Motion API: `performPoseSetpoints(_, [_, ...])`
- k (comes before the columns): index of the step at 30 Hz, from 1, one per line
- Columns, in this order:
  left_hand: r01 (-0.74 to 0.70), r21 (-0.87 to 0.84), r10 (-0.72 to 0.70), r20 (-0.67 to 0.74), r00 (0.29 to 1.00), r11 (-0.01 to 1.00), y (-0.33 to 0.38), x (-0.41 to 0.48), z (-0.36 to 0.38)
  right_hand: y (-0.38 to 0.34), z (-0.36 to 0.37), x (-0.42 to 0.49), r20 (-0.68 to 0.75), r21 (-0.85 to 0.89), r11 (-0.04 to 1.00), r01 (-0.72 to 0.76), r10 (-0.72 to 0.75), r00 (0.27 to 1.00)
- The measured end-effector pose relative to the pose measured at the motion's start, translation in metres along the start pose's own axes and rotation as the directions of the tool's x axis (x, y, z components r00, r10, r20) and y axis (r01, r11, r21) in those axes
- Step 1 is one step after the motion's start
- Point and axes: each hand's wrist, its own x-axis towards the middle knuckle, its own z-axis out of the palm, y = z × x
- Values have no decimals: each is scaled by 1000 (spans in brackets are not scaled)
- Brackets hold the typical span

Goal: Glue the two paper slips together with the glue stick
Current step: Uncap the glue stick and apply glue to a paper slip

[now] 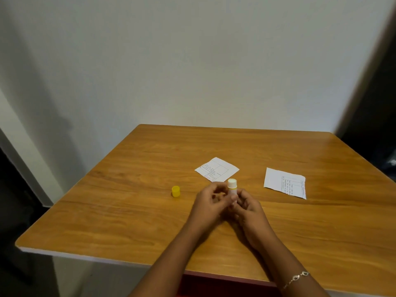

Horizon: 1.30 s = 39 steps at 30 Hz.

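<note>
Left hand and right hand together, fingers curled round the glue stick

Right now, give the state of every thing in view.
Glue stick: uncapped, upright, held.
Cap: off, on the table.
Left slip: flat on the table.
Right slip: flat, apart from the other.
Left hand: holds the stick.
Right hand: holds the stick.

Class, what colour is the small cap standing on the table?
Yellow. The cap shows clearly in the head view.
</note>
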Motion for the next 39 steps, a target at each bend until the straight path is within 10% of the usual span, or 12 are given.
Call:
performPoseSetpoints(8, [-47,-272,-3,-180,984,961,-17,19,23,-9,-7,15,58,-409,911,50,-29,998])
performPoseSetpoints(23, [27,-416,-64,-77,995,909,-20,16,17,-2,-13,16,45,-256,966,44,-34,998])
performPoseSetpoints(29, [5,-439,-57,-105,993,899,-22,18,15,-1,-8,15,-24,-699,710,87,-145,989])
performPoseSetpoints(39, [44,-456,-48,3,999,889,-23,19,13,-3,-12,13,13,-297,954,30,-27,1000])
